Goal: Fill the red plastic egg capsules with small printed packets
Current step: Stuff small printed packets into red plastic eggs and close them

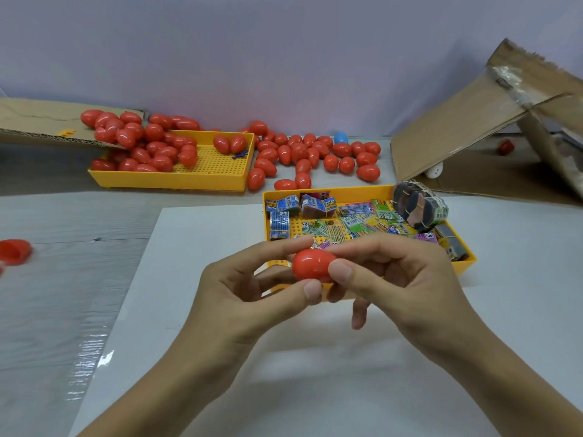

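Far left of the fingers, a red capsule half is lying on the table. Beyond them to the left, a yellow tray is holding a heap of red egg capsules. The left hand is pinching a closed red egg capsule, thumb under its near side and forefinger over the top. The right hand is pinching the capsule's right end between thumb and forefinger, its lower fingers hanging loosely curled. Just behind the fingers, a second yellow tray is holding printed packets.
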Demonstrator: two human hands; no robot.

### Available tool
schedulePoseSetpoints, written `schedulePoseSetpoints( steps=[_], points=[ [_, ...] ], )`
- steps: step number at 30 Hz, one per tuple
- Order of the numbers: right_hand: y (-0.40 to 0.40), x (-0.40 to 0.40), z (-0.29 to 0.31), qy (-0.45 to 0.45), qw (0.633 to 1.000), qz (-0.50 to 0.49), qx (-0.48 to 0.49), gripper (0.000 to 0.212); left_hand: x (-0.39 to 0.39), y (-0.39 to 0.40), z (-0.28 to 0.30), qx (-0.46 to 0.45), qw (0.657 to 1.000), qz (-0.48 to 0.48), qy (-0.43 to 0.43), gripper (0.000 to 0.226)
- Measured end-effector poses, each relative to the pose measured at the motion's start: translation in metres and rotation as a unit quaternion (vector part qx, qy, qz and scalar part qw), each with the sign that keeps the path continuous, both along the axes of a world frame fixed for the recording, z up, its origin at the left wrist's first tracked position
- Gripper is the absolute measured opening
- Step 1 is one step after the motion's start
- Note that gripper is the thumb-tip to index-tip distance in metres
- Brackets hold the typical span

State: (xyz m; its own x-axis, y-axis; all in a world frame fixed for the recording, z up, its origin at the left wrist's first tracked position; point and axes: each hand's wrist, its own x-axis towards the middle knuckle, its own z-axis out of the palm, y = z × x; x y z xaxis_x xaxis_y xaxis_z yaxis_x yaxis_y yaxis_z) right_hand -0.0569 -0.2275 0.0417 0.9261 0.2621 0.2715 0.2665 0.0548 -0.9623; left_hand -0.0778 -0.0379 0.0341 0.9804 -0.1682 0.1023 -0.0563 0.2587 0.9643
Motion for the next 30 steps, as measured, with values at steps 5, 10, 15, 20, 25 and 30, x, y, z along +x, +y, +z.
schedulePoseSetpoints(
  steps=[5,10,15,20,25,30],
  points=[
    [-0.014,0.007,0.008,-0.058,0.987,-0.051,-0.139,0.027,0.002,0.000,-0.002,-0.002,0.999,0.035,-0.010,0.040],
    [-0.075,0.040,0.015,-0.071,0.881,-0.318,-0.342,0.004,0.006,0.007,0.001,0.008,0.996,0.083,-0.025,0.046],
    [-0.073,0.047,-0.004,-0.029,0.835,-0.302,-0.460,0.017,0.008,0.009,0.001,0.012,0.996,0.088,-0.015,0.060],
    [-0.047,0.039,-0.010,-0.135,0.855,-0.253,-0.432,0.015,0.008,0.009,0.002,0.011,0.995,0.095,-0.014,0.061],
    [-0.027,0.037,-0.016,-0.109,0.812,-0.164,-0.550,0.060,0.008,0.009,0.002,0.008,0.996,0.092,-0.018,0.051],
    [-0.026,0.039,-0.015,-0.099,0.822,-0.161,-0.537,0.066,0.006,0.005,-0.001,0.017,0.995,0.091,-0.022,0.040]
  ],
)
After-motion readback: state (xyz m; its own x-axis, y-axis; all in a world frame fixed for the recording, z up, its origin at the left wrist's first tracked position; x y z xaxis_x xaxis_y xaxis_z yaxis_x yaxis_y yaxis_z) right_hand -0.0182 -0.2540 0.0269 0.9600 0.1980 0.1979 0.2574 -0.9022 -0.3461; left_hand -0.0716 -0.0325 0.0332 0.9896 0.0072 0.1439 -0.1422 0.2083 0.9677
